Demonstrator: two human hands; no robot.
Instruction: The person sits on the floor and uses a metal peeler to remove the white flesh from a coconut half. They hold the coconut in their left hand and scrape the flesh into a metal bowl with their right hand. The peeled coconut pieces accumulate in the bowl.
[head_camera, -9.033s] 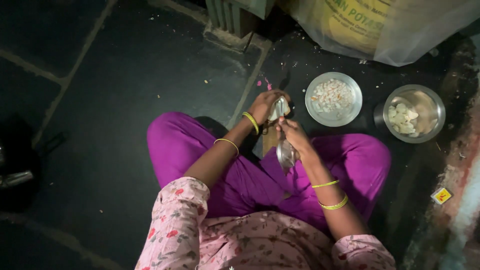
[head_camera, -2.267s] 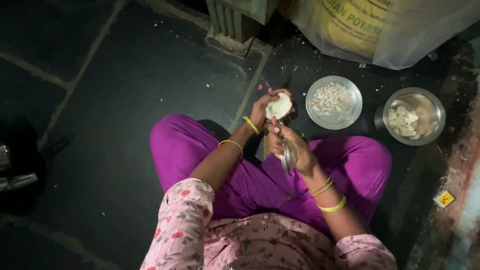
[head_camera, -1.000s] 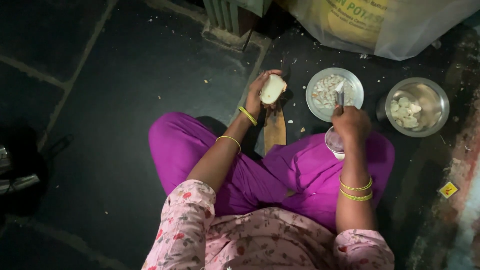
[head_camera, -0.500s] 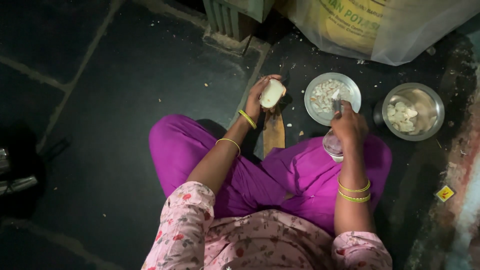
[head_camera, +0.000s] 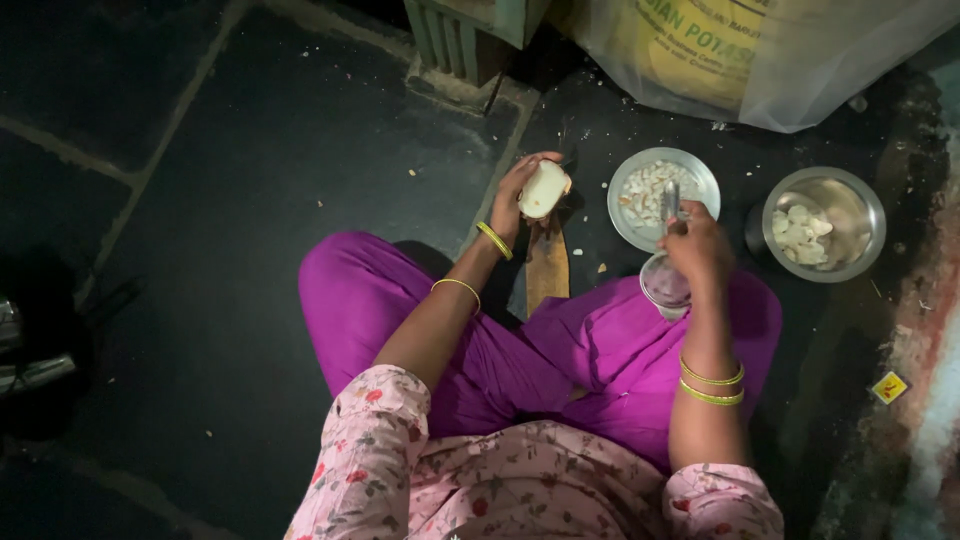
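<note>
Sitting on the dark floor (head_camera: 250, 200), the person holds a pale coconut piece (head_camera: 543, 189) in the left hand (head_camera: 522, 190), fingers curled around it, above a wooden board (head_camera: 547, 270). The right hand (head_camera: 697, 245) is closed around a metal scraper (head_camera: 671, 202) over a steel plate (head_camera: 700, 172) of white shavings. A steel bowl (head_camera: 850, 200) of pale chunks sits just beside the plate.

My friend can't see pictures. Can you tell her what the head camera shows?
A person sitting on a dark floor holds a pale white chunk in the left hand and a metal tool in the right hand, over a steel plate of small white pieces. A steel bowl of bigger pieces stands beside it.
</note>
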